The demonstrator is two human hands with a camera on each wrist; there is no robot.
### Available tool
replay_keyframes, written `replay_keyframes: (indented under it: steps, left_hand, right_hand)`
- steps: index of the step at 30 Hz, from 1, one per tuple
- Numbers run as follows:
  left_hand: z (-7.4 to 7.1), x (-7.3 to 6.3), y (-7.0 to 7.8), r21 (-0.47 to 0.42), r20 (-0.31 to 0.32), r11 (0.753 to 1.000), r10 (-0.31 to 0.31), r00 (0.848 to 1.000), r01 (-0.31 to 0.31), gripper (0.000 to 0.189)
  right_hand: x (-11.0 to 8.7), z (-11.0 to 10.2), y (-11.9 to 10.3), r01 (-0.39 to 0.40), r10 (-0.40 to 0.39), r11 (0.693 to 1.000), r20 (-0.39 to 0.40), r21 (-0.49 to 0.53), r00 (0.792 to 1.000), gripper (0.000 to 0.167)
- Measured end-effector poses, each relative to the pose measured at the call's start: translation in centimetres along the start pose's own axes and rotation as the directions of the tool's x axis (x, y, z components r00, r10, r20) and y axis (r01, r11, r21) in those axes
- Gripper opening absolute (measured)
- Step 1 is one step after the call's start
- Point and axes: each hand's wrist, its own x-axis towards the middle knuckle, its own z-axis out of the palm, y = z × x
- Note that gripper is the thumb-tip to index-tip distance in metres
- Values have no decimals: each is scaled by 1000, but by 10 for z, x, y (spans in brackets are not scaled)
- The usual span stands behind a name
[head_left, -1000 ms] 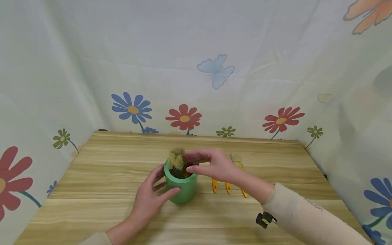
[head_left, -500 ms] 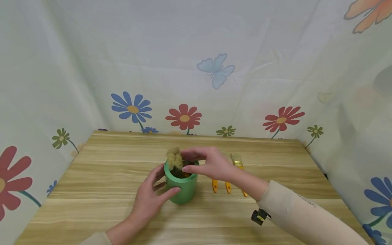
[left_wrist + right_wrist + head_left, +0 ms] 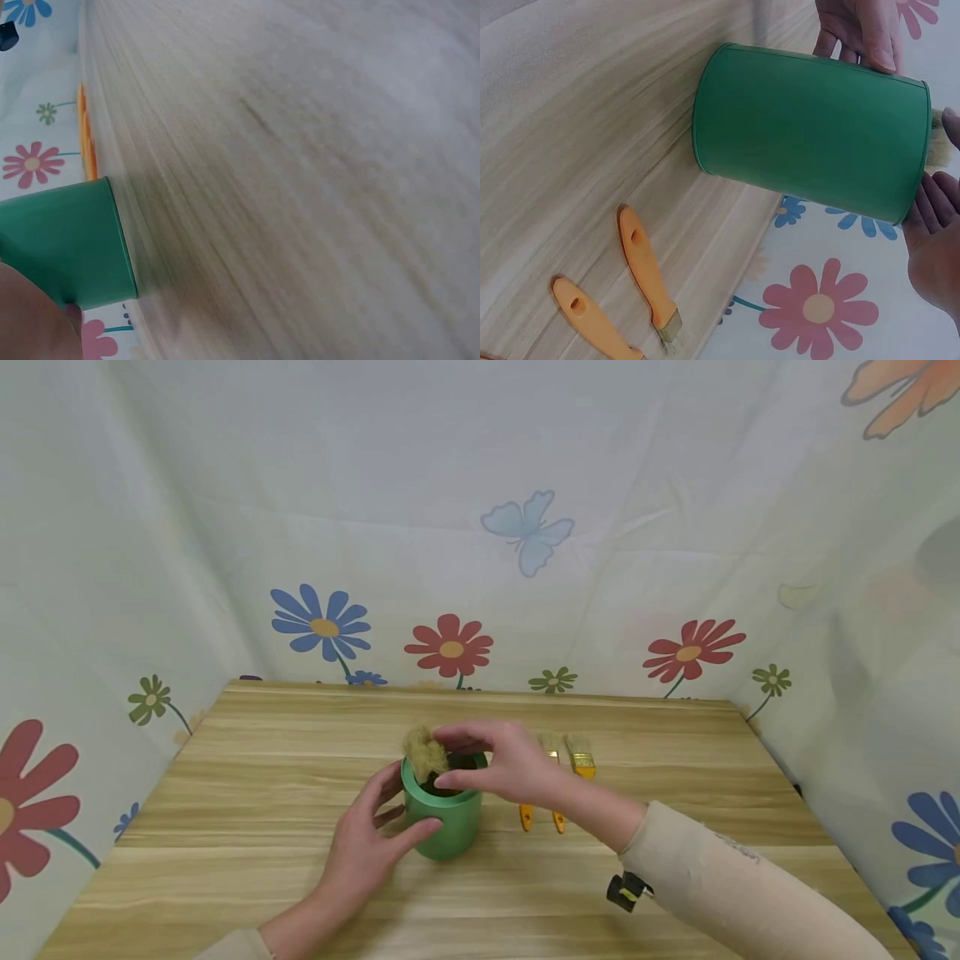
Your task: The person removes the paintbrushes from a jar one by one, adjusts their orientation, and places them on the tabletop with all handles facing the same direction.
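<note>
A green cylindrical pot (image 3: 444,831) stands upright on the wooden table. My left hand (image 3: 363,843) grips its left side, thumb across the front and fingers behind. Tan bristles (image 3: 425,755), seemingly brush heads, stick up above the pot's rim and lean left; what lies under them inside is dark and partly hidden. My right hand (image 3: 501,762) is at the mouth of the pot, fingers extended and thumb apart, beside and touching the bristles. In the right wrist view, my right hand (image 3: 937,262) reaches past the rim near the tan tuft.
Flat paintbrushes (image 3: 584,760) with orange handles lie on the table (image 3: 285,777) right of the pot, partly under my right forearm. A flowered cloth (image 3: 375,527) hangs behind the table. A small black device (image 3: 627,890) is fixed at my right sleeve.
My right hand has shifted a little left over the pot, and the tan bristles have tilted left with it. The left hand and the pot have stayed in place.
</note>
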Motion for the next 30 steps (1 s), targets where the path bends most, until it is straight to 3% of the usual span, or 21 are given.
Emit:
replay_keyframes:
  steps: [6, 13, 30]
  left_hand:
    - [0, 0, 0, -2, 1, 1000, 1, 1000, -1, 86]
    - [-1, 0, 1, -2, 8, 1000, -5, 1000, 5, 85]
    - [0, 0, -1, -10, 12, 1000, -7, 1000, 7, 86]
  right_hand:
    - [2, 5, 0, 28, -28, 999, -24, -37, 999, 55]
    - [4, 9, 4, 112, -116, 990, -55, -84, 992, 46]
    - [8, 5, 14, 125, -129, 991, -99, -40, 987, 30]
